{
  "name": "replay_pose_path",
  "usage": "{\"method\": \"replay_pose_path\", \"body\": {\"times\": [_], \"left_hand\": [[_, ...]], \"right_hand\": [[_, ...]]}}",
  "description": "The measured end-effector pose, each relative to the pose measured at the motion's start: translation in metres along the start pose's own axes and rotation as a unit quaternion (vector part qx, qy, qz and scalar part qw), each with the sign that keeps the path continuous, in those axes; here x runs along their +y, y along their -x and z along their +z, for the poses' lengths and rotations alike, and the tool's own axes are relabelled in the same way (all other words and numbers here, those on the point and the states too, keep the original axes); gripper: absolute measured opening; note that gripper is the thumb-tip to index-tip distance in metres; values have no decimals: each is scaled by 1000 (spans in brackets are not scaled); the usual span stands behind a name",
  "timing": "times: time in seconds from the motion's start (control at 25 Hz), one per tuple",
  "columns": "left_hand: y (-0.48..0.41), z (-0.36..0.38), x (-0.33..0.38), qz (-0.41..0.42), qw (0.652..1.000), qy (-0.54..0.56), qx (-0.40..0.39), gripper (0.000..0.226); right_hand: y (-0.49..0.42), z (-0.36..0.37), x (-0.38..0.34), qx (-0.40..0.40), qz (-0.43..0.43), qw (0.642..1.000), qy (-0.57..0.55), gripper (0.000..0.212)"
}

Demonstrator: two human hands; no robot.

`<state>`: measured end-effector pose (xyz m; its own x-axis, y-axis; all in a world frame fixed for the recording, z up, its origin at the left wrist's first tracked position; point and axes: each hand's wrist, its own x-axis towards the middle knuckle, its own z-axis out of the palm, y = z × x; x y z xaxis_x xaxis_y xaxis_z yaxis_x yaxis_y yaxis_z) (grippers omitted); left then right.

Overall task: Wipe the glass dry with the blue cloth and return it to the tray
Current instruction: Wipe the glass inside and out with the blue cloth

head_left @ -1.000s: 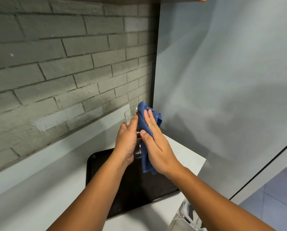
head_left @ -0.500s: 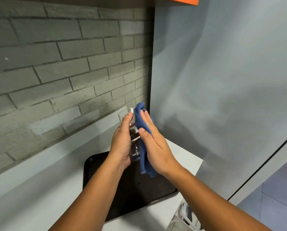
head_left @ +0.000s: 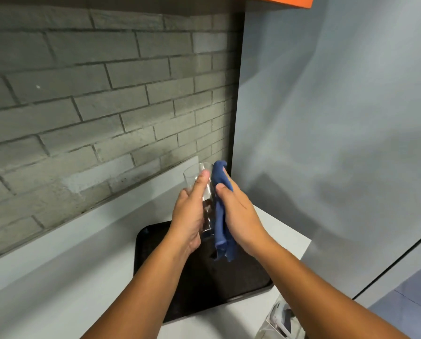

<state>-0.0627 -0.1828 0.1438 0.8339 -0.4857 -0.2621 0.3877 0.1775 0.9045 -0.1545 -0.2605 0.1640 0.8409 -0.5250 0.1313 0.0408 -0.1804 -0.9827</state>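
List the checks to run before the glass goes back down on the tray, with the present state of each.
1. Glass firmly held: ok, the left hand wraps its side.
2. Blue cloth against the glass: ok, the right hand presses it to the glass's right side.
3. Glass dry: cannot tell, drops would be too small to see.
4. Landing spot free: ok, the visible part of the black tray below the hands holds nothing.
5. Tray fully on the counter: ok, its visible edges lie on the white surface.
6. Cloth clear of the landing spot: not ok, its tail hangs down over the tray.
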Motion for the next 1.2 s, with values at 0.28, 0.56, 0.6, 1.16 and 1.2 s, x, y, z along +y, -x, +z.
{"method": "replay_pose_path", "body": {"times": [0.28,0.56,0.6,1.16,1.2], "left_hand": [[5,-7,3,-16,999,30,17,50],[3,-14,4,-47,996,69,-20,79],[2,-16,4,-57,995,74,-28,83],[-12,-20,-11,-6,997,52,-55,86],[-12,-18,-9,-4,997,51,-53,84]], "right_hand": [[0,5,10,9,49,997,-56,43],[-4,10,3,14,51,998,-46,38],[-2,11,0,4,38,999,-29,43],[4,13,-1,-20,-6,1000,5,48],[2,12,-2,-24,-21,999,17,50]]}}
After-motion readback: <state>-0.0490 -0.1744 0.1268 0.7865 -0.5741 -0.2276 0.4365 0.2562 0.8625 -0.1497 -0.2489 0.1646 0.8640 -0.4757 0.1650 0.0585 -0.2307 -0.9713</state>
